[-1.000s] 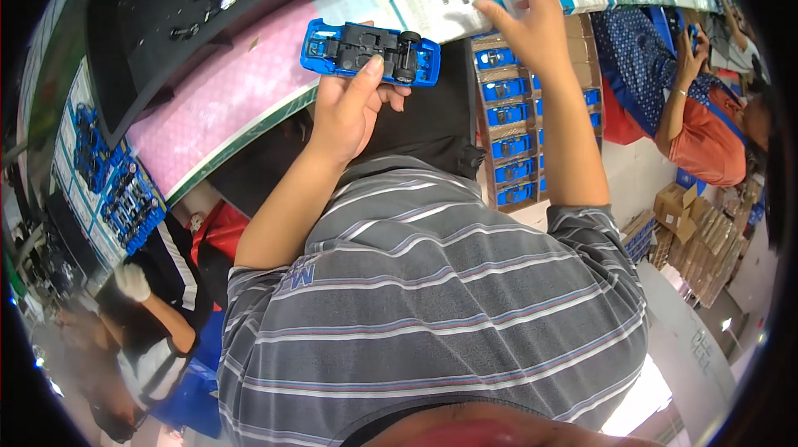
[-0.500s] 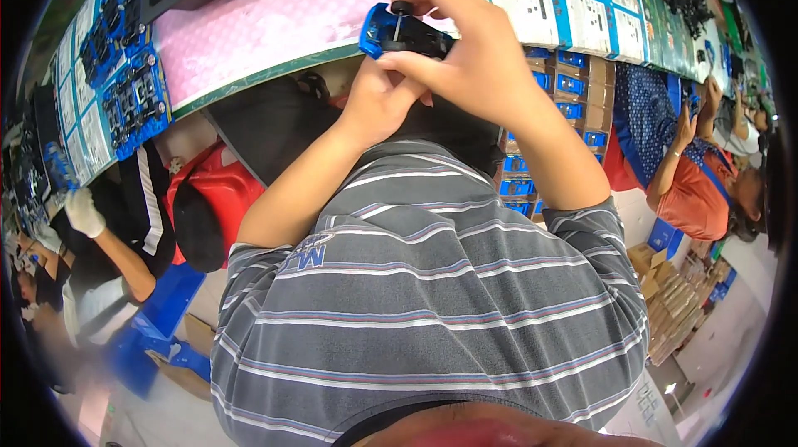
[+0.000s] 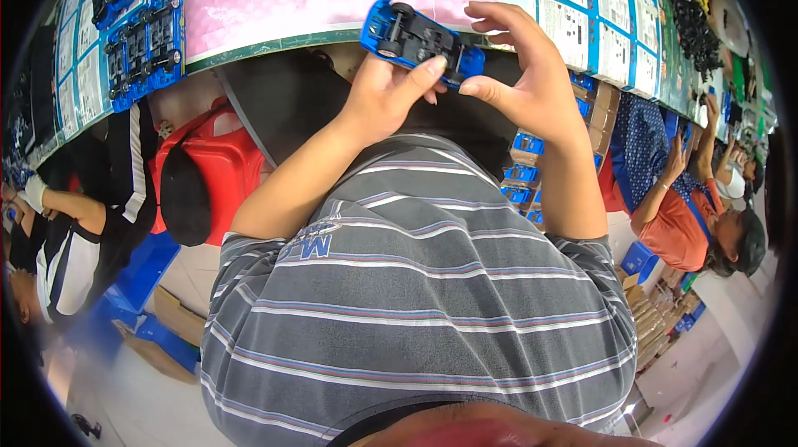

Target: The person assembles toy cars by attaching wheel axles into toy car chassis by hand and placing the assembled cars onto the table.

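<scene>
A blue toy car [image 3: 420,41] is held underside up over the near edge of the bench, its black chassis and wheels showing. My left hand [image 3: 386,96] grips it from below, with the thumb pressed on the chassis near one end. Beside the car's right end, my right hand [image 3: 525,73] is apart from it, thumb and fingers spread with nothing between them. The fingers of my left hand beneath the car are mostly hidden.
Several upturned blue toy cars [image 3: 148,48] sit in rows at the left. A pink dotted mat [image 3: 274,2] covers the bench. Printed cards [image 3: 565,31] lie to the right, above a box of blue cars [image 3: 519,172]. A red stool [image 3: 220,168] stands lower left; co-workers sit on both sides.
My right hand has let go of the car and drawn back to the right, its fingers now spread. The car stays in my left hand, more of its underside in view.
</scene>
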A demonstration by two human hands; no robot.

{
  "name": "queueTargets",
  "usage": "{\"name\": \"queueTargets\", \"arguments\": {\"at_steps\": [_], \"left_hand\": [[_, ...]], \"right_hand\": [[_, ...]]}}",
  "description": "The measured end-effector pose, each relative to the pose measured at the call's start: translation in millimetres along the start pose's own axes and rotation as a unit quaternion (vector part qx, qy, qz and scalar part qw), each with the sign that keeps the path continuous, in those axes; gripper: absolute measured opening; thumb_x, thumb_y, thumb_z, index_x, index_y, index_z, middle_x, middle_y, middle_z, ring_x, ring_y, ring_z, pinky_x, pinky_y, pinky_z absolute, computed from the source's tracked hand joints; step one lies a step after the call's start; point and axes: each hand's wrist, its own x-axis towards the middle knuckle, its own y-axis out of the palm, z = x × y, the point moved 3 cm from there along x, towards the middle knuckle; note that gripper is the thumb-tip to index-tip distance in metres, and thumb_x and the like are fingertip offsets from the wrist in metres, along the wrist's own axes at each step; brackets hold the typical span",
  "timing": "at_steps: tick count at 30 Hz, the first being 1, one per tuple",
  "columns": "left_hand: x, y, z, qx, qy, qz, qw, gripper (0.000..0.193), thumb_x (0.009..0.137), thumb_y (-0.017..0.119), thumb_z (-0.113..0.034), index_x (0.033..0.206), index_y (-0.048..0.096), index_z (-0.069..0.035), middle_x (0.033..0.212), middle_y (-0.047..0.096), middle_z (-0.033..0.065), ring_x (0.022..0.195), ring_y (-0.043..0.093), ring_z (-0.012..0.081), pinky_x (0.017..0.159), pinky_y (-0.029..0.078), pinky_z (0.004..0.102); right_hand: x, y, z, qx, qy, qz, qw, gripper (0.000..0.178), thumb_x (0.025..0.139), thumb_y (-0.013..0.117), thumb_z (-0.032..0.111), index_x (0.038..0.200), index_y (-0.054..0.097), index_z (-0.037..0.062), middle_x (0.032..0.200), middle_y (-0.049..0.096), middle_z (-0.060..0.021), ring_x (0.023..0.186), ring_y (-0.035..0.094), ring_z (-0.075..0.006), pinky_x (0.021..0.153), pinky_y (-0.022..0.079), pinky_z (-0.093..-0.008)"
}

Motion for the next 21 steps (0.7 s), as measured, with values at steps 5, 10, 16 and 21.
{"name": "queueTargets", "arguments": {"at_steps": [5,10,16,21], "left_hand": [[8,-2,-8,-0.06,0.047,-0.041,0.996,0.022,0.101,0.063,-0.016,0.116,0.058,0.0,0.1,0.067,0.0069,0.084,0.066,0.0125,0.07,0.056,0.028],[7,-16,-18,-0.044,0.029,-0.046,0.998,0.025,0.101,0.065,-0.013,0.119,0.057,0.001,0.108,0.068,0.0092,0.091,0.068,0.0148,0.081,0.057,0.0308],[-20,-44,-37,-0.011,0.092,-0.116,0.989,0.035,0.1,0.064,-0.009,0.131,0.048,0.0,0.118,0.065,0.0114,0.104,0.066,0.0181,0.088,0.057,0.0348],[-70,-97,-88,0.024,0.174,-0.23,0.957,0.037,0.102,0.054,-0.004,0.138,0.045,-0.004,0.128,0.061,0.0123,0.113,0.065,0.0242,0.092,0.058,0.0461]], "right_hand": [[-6,13,-6,-0.005,0.035,-0.05,0.998,0.054,0.071,0.089,0.014,0.119,0.067,0.0015,0.114,0.068,-0.0137,0.099,0.067,-0.0275,0.083,0.056,-0.034],[4,21,1,-0.019,0.028,-0.058,0.998,0.05,0.07,0.089,0.015,0.113,0.068,0.0005,0.109,0.068,-0.013,0.094,0.067,-0.0271,0.079,0.056,-0.0333],[17,28,6,-0.017,-0.041,-0.012,0.999,0.063,0.068,0.093,0.02,0.12,0.064,0.0017,0.109,0.067,-0.0137,0.094,0.067,-0.0253,0.081,0.055,-0.0341],[31,-12,-59,-0.159,-0.013,-0.16,0.974,0.017,0.087,0.076,0.009,0.1,0.071,0.0003,0.091,0.071,-0.0118,0.082,0.07,-0.0219,0.078,0.054,-0.0315]]}}
